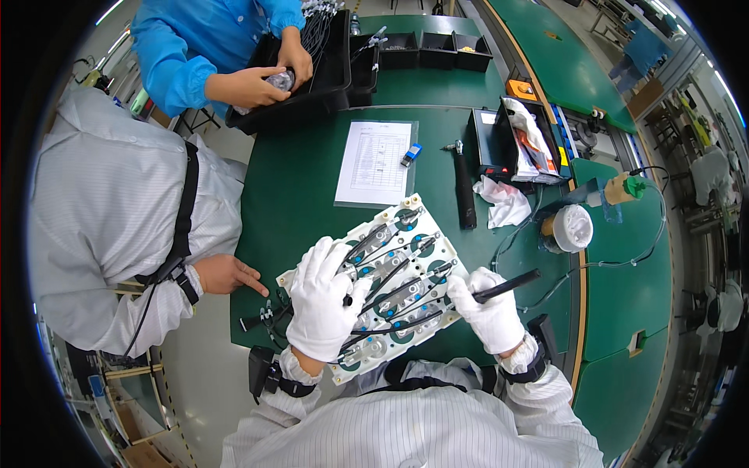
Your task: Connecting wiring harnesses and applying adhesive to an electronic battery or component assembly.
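Observation:
A white plate (449, 260) lies tilted on the green table in front of me, set with rows of clear and metallic fittings, blue dots and several black cables (388, 282). My left hand (320, 300), in a white glove, rests over the plate's left side with its fingers curled. A small black end shows at those fingers; what they grip is mostly hidden. At the plate's right edge my gloved right hand (490, 312) is closed round a black rod-shaped tool (507, 286), which points up and to the right. Loose black cables (273, 318) lie at the plate's left.
A co-worker's bare hand (230, 274) touches the table at left; another person's hands (269, 84) hold a clear part over a black bin (331, 97). Beyond the plate are a printed sheet (373, 164), a black-handled tool (465, 187), crumpled tissue (503, 201) and a white-lined cup (573, 228).

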Tool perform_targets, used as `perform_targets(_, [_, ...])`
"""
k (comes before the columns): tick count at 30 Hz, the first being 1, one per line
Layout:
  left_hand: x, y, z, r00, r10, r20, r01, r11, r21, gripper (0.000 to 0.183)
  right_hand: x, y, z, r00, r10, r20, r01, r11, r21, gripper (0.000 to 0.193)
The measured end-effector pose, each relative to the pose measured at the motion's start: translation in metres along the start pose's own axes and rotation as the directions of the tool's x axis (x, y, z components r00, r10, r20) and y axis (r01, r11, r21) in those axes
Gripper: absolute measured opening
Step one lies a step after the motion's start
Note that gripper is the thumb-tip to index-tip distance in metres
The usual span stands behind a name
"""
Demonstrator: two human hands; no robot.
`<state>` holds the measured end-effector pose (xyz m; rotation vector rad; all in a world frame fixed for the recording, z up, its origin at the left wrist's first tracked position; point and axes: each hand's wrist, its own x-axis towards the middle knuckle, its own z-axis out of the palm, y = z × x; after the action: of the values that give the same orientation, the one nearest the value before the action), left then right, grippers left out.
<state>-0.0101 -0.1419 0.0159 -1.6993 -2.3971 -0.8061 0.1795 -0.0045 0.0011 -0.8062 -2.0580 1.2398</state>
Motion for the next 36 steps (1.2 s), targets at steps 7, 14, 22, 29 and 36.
perform_targets(7, [-0.005, 0.000, -0.006, 0.999, 0.035, -0.031, -0.035, 0.999, 0.009, 0.020, 0.004, -0.008, -0.014, 0.924, 0.376, 0.064, -0.370, 0.841, 0.395, 0.026])
perform_targets(14, [-0.006, 0.001, -0.005, 0.999, 0.031, -0.025, -0.032, 0.999, -0.031, 0.019, 0.023, -0.003, -0.026, 0.961, 0.265, -0.074, -0.205, 0.870, 0.447, 0.010])
perform_targets(22, [-0.003, 0.004, -0.012, 1.000, 0.012, -0.004, -0.012, 1.000, -0.009, 0.022, 0.087, 0.015, 0.011, 0.920, 0.392, 0.023, -0.323, 0.722, 0.611, 0.021])
perform_targets(29, [-0.001, 0.001, -0.006, 1.000, 0.011, 0.010, -0.011, 1.000, -0.007, 0.023, 0.108, 0.030, 0.036, 0.917, 0.391, 0.080, -0.357, 0.713, 0.604, 0.021])
perform_targets(36, [0.000, 0.002, -0.009, 0.995, -0.007, 0.096, 0.007, 1.000, 0.004, 0.026, 0.109, 0.040, 0.046, 0.899, 0.427, 0.102, -0.360, 0.585, 0.726, 0.022])
